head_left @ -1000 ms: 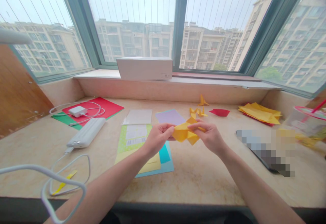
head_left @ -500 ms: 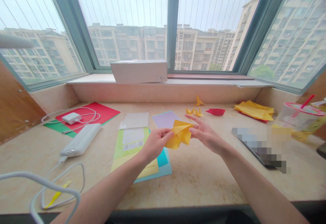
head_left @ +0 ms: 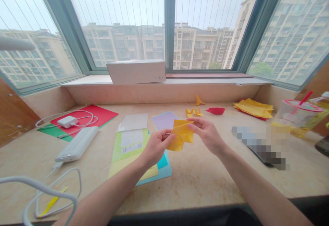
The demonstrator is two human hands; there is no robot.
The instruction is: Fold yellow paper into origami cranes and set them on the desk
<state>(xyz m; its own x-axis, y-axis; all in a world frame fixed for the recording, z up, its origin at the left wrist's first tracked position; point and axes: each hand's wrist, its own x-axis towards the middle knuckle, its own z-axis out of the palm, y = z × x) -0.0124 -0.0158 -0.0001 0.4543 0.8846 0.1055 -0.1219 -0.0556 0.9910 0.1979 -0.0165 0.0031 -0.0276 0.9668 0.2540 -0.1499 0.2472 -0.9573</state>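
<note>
A creased, partly folded yellow sheet of origami paper (head_left: 180,135) is held up above the table between both hands. My left hand (head_left: 158,147) pinches its left edge with thumb and fingers. At its upper right corner, my right hand (head_left: 207,133) grips the paper between thumb and fingertips. Just behind the hands lie folded yellow paper pieces (head_left: 193,111) and a folded red paper piece (head_left: 215,110). A lilac sheet (head_left: 164,119) rests on the table beyond my left hand.
On the left are red paper (head_left: 102,113), a white charger (head_left: 68,121) and a power bank (head_left: 78,143) with cables. Packaged coloured paper (head_left: 128,164) lies under my left forearm. To the right are a phone (head_left: 257,147), yellow sheets (head_left: 253,108) and a plastic cup (head_left: 298,114).
My right hand's fingers, spread beside the paper before, have closed on its upper right corner. The paper's top right flap is now flatter. The whole view has shifted slightly.
</note>
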